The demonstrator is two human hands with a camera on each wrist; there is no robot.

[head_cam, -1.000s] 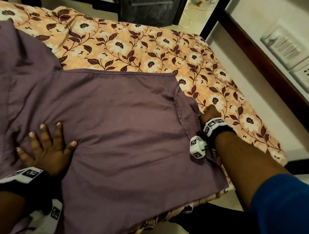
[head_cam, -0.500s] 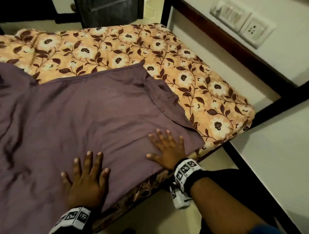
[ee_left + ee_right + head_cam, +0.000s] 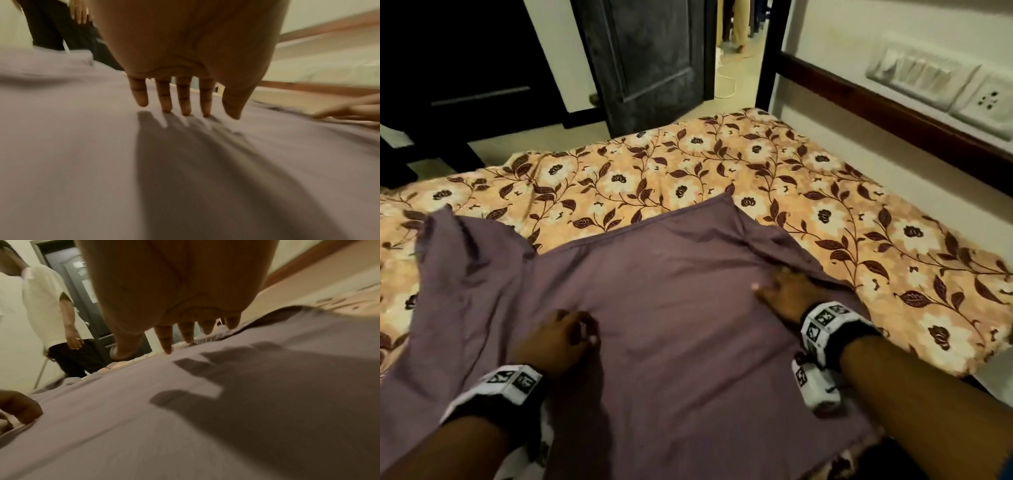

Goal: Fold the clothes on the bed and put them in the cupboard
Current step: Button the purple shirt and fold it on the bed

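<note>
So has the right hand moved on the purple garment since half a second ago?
Yes. The right hand slid up the purple garment, away from its near hem toward the folded right edge.

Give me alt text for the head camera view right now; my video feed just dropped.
Two bare hands rest on a purple garment spread over a floral bedsheet, the left hand near its middle and the right hand by its right edge. A dark door stands beyond the bed, and a switch panel is on the right wall.

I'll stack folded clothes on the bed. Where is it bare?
Bare sheet lies beyond the purple garment, and on its right up to the wall. The near side is crowded: the garment with left hand and right hand on it.
</note>
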